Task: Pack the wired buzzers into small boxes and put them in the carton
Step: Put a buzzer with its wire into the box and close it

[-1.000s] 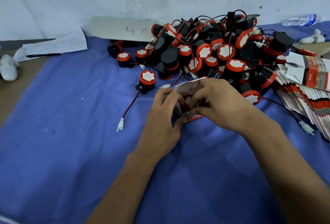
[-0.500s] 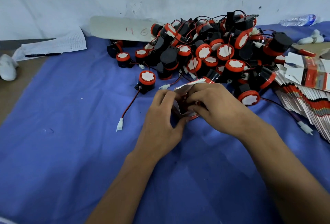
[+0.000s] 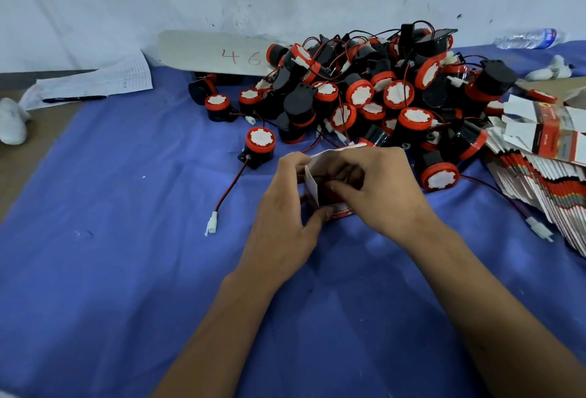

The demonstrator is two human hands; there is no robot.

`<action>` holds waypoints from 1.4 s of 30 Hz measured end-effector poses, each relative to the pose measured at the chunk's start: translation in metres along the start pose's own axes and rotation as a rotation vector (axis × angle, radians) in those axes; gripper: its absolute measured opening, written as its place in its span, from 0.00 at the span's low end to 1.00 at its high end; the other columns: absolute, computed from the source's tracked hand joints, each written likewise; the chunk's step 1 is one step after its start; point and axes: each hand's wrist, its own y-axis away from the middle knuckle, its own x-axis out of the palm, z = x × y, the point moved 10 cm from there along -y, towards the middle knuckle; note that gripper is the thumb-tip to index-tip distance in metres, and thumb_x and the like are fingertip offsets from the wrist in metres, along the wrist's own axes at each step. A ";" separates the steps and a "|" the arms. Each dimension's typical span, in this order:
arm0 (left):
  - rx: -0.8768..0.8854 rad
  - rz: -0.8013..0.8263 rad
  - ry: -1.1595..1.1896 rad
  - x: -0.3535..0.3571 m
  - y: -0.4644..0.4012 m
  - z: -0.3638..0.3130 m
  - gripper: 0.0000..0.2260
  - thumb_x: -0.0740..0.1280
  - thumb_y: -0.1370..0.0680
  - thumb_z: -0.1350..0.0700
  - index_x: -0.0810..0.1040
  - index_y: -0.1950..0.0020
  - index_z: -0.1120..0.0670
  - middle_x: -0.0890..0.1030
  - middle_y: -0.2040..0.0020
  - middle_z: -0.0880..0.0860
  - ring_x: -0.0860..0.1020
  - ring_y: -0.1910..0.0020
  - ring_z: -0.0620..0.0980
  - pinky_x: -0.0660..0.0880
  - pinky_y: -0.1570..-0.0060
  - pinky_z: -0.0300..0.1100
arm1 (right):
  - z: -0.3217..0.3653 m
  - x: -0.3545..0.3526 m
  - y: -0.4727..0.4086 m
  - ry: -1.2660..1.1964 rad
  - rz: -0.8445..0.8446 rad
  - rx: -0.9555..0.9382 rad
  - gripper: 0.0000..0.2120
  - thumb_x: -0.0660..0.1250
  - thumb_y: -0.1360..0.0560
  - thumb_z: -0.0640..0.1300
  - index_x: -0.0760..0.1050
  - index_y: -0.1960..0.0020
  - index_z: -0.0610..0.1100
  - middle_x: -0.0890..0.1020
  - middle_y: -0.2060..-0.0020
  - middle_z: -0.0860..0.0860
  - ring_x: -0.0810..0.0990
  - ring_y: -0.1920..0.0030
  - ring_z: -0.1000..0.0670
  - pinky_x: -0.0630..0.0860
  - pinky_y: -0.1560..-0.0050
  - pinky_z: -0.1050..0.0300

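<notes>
Covering most of the table [image 3: 95, 270] is a blue cloth, and at its 1 o'clock I see a big pile of buzzers [image 3: 380, 96], black bodies with red-and-white caps and tangled wires. At 3 o'clock a fan of flat boxes [image 3: 539, 181] overlaps the edge; at 11 o'clock lies a board marked 46 [image 3: 209, 51], at 10 a sheet with a pen [image 3: 98, 81]. One loose buzzer [image 3: 258, 145] trails its wire toward 9 of my hands. At centre, my left hand [image 3: 285, 204] grips the small box [image 3: 312, 186], white flaps open, red print below; my right hand [image 3: 377, 188] pinches inside its opening.
</notes>
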 end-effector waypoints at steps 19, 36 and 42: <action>0.111 0.112 -0.397 0.016 0.001 -0.013 0.19 0.74 0.23 0.58 0.77 0.34 0.49 0.69 0.41 0.50 0.73 0.48 0.49 0.78 0.52 0.47 | -0.009 -0.002 -0.004 0.386 -0.010 0.216 0.19 0.64 0.24 0.32 0.83 0.40 0.48 0.79 0.46 0.49 0.81 0.48 0.47 0.81 0.48 0.52; 0.104 0.226 -0.494 0.013 -0.018 -0.013 0.16 0.77 0.30 0.51 0.78 0.44 0.51 0.69 0.45 0.50 0.71 0.51 0.50 0.79 0.59 0.52 | -0.019 0.005 -0.021 0.549 0.176 0.255 0.07 0.63 0.21 0.33 0.79 0.51 0.40 0.77 0.63 0.45 0.78 0.64 0.45 0.81 0.60 0.51; 0.137 0.228 -0.533 0.014 -0.018 -0.016 0.16 0.75 0.30 0.52 0.78 0.45 0.52 0.69 0.44 0.50 0.68 0.48 0.49 0.78 0.59 0.51 | -0.016 0.005 -0.013 0.530 0.129 0.279 0.09 0.63 0.22 0.33 0.78 0.45 0.39 0.82 0.53 0.42 0.83 0.55 0.40 0.83 0.56 0.48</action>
